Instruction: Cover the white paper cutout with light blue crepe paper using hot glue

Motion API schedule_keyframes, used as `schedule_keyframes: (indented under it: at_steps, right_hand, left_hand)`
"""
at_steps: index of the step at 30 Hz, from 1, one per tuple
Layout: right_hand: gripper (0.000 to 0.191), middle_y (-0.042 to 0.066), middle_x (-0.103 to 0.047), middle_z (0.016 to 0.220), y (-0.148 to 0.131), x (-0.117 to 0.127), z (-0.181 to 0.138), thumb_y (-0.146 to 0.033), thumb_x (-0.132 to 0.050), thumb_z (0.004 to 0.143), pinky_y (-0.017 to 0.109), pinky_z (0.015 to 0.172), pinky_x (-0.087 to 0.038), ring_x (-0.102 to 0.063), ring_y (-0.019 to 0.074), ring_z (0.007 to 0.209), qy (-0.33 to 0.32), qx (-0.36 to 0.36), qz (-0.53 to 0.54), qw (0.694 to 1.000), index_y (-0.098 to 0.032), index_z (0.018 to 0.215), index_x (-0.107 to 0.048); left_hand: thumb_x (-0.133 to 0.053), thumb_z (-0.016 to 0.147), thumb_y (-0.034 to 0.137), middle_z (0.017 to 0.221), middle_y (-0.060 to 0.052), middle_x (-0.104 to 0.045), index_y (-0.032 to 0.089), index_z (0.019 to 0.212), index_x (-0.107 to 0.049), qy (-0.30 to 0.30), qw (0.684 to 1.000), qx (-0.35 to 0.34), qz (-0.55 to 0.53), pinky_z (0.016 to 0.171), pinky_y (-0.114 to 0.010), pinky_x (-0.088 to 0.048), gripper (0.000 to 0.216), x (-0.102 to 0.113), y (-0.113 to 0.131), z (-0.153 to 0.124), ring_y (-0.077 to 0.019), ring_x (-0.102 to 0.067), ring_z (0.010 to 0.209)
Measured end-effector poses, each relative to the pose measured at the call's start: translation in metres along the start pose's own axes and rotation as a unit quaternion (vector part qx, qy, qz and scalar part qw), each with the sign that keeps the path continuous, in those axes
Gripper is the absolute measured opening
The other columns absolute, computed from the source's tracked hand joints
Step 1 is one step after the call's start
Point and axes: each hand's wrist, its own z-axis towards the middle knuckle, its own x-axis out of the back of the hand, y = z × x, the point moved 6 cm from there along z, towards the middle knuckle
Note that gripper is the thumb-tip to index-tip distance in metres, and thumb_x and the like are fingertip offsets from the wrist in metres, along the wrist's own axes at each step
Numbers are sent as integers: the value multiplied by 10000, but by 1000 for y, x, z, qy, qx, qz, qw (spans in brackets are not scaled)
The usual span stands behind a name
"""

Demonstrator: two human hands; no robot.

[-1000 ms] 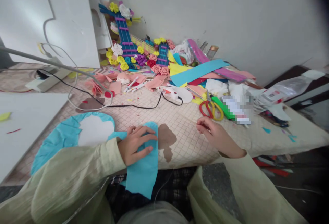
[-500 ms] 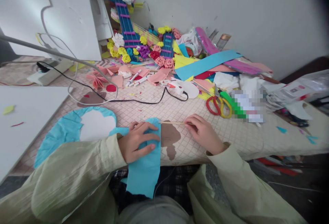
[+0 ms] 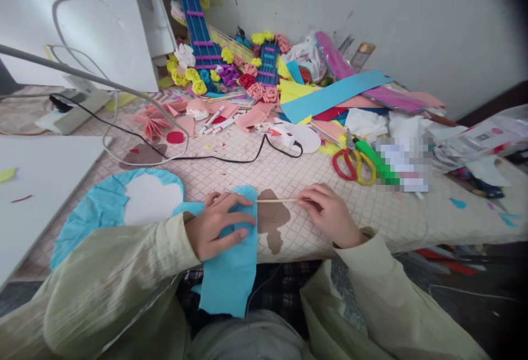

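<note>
My left hand point(image 3: 220, 225) lies flat, fingers spread, on a strip of light blue paper point(image 3: 231, 277) that hangs over the table's near edge. My right hand point(image 3: 330, 214) pinches one end of a thin wooden stick point(image 3: 276, 201), which lies level and points left, its tip touching the blue paper's upper edge by my left fingers. To the left lies a white cloud-shaped board edged in light blue crinkled paper point(image 3: 103, 211). Both arms wear pale green sleeves.
Red-and-yellow scissors point(image 3: 352, 164) and a green-handled tool lie right of centre. A glue gun point(image 3: 284, 135) with a black cord sits mid-table. Paper flowers, blue ladder-like crafts and coloured sheets pile up by the wall. White boards stand at the left.
My right hand picked up the thin stick and brought it left to the blue paper's edge. My left hand has stayed on the paper. The view tilted down slightly.
</note>
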Motion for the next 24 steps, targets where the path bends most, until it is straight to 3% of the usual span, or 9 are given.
schedule_keyframes:
  at_steps: [7,11,16,24]
  right_hand:
    - [127,57,-596,828,-3,2,-7,-142,-484,812,350,736,-451,-522,186,821,21,-8,1,1000,-187,815,-603]
    - [122,47,-601,827,-10,0,-11,-157,-497,819,344,725,-457,-525,177,810,0,4,9,1000,-197,809,-612]
    - [115,44,-608,817,-11,5,-17,-127,-520,801,334,726,-465,-533,170,802,38,-20,8,999,-187,797,-619]
    - [122,24,-620,799,-14,5,-24,-130,-549,786,309,683,-476,-553,155,767,3,-30,43,999,-208,784,-643]
  left_hand:
    - [-389,841,354,1173,-57,-489,270,986,-607,-6,1000,-5,-2,883,-452,-221,274,-1,-1,0,-262,-429,1069]
    - [-386,846,361,1180,-53,-475,270,965,-614,-13,1000,-9,-6,887,-451,-211,272,-1,-1,-1,-264,-422,1069]
    - [-379,851,390,1181,-64,-461,274,957,-620,-24,1000,-7,-16,889,-460,-205,288,-1,-1,0,-266,-404,1088]
    - [-388,846,373,1182,-65,-458,262,947,-632,-27,999,-14,-18,901,-451,-201,286,-1,-2,1,-264,-406,1080]
